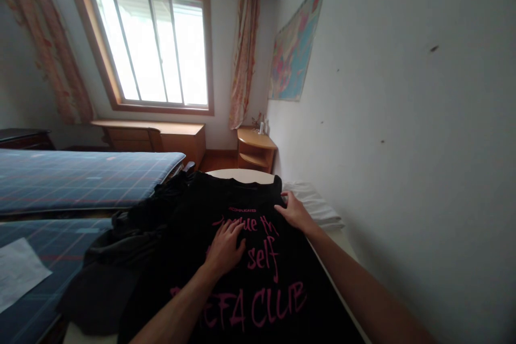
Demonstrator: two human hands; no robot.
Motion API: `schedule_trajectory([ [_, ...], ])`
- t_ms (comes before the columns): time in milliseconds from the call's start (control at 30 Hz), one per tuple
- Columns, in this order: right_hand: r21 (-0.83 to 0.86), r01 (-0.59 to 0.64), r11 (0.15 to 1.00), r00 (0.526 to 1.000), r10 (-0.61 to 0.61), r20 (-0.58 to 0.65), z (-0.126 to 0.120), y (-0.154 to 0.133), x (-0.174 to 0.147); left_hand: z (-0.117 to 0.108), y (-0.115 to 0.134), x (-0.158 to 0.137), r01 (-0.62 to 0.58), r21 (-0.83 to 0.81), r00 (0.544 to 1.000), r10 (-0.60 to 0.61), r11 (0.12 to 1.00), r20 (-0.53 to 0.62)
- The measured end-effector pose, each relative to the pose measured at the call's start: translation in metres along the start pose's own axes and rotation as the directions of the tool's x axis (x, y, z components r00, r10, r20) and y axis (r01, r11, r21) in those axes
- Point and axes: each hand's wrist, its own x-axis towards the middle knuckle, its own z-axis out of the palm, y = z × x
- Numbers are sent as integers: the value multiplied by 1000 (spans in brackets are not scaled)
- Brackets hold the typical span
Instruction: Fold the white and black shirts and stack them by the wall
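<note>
A black T-shirt (242, 199) with pink lettering lies spread out in front of me, its neckline at the far end. My left hand (226, 247) rests palm down on the printed front, fingers stretched out over the lettering. At the shirt's upper right edge is my right hand (296, 212), thumb and forefinger apart and touching the cloth; its other fingers are partly hidden. Dark, crumpled clothes (121, 242) are heaped against the shirt's left side.
A pale round-edged surface (237, 174) shows beyond the neckline. Folded white cloth (314, 204) lies on the right by the wall. To the left are blue plaid mattresses (88, 177), with a white sheet of paper (20, 269) on the nearer one. A wooden corner shelf (258, 140) stands at the back.
</note>
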Motion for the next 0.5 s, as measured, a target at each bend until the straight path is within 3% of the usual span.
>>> schedule_trajectory([
  [100, 197, 61, 978, 981, -95, 170, 20, -14, -11, 1, -2, 1, 6, -25, 1000, -7, 1000, -21],
  [167, 223, 68, 972, 955, -128, 268, 31, -19, -24, 1, -2, 1, 0, -31, 1000, -1, 1000, -31],
  [300, 5, 157, 988, 942, -151, 299, 35, -12, -57, 0, -2, 0, -15, -25, 999, 14, 1000, -37],
  [400, -181, 117, 977, 948, -56, 313, 25, 1, -78, 0, -2, 0, -18, -14, 999, 18, 1000, -42],
  [500, -233, 76, 969, 937, 11, 350, 13, 10, -92, 3, -3, 0, -32, -8, 998, 31, 999, -49],
])
